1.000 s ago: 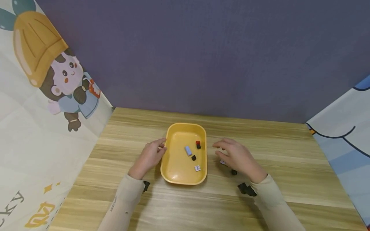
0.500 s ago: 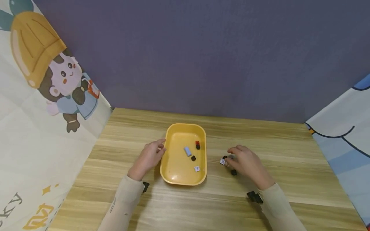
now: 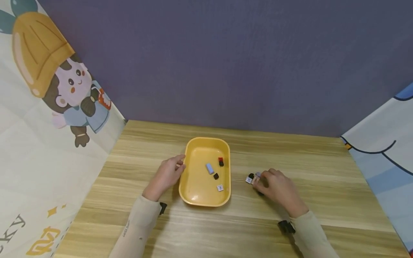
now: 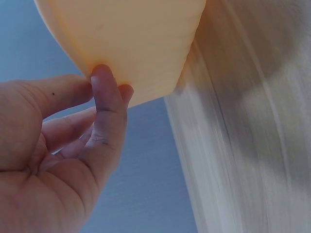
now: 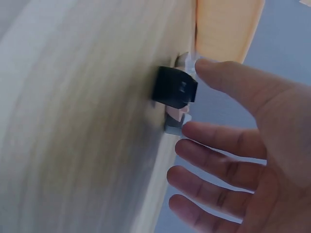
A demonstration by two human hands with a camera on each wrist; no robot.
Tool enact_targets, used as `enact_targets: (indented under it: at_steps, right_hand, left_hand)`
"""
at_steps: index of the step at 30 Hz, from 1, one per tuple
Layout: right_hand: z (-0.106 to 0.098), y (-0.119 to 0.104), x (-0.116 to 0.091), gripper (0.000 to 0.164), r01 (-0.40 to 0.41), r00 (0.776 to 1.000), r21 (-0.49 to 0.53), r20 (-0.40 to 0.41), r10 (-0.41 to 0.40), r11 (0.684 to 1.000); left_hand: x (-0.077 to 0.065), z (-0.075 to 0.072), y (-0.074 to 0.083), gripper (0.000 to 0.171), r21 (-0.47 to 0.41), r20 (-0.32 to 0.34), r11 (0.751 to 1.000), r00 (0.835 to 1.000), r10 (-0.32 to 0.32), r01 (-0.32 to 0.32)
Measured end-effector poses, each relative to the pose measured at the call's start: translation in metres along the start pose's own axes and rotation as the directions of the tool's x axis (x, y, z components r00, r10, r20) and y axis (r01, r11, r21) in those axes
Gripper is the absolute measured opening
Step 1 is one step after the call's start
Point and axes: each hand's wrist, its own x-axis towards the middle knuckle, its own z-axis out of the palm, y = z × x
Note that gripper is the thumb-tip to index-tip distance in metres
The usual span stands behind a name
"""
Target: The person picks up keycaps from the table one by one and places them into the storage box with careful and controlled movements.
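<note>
A yellow tray point(image 3: 182, 195) holds a light-blue brick point(image 3: 210, 168), a black piece point(image 3: 216, 176), a red-and-black piece point(image 3: 221, 162) and a white printed tile point(image 3: 220, 188). My left hand point(image 3: 166, 177) pinches the tray's left rim; in the left wrist view, fingertips point(image 4: 103, 73) press its outer wall. My right hand point(image 3: 280, 190) is low over a small cluster right of the tray, thumb and index finger apart at a tan printed brick point(image 3: 255, 180) and a greyish-blue piece point(image 3: 258, 174). A white printed tile point(image 3: 248, 180) and black piece point(image 3: 251, 175) lie beside them.
A black block point(image 5: 174, 87) stands near the thumb in the right wrist view, mostly covered by the hand in the head view. The wood-grain table point(image 3: 200, 229) meets a dark blue-grey wall point(image 3: 219, 71) behind. Printed cartoon sheets point(image 3: 38, 161) hang on both sides.
My right hand has moved right and down from beside the tray's right rim to the small pieces, spreading around the tan brick. The left hand and tray have stayed put.
</note>
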Motion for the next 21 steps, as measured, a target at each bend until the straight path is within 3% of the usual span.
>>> enact_targets:
  at_steps: [21]
  right_hand:
    - [0.0058,0.0003,0.0003,0.041,0.025,0.999,-0.016,-0.025,-0.026,1.0]
  left_hand:
    - [-0.0005,-0.001,0.0015,0.043,-0.001,0.003,1.0,1.0,0.0,0.0]
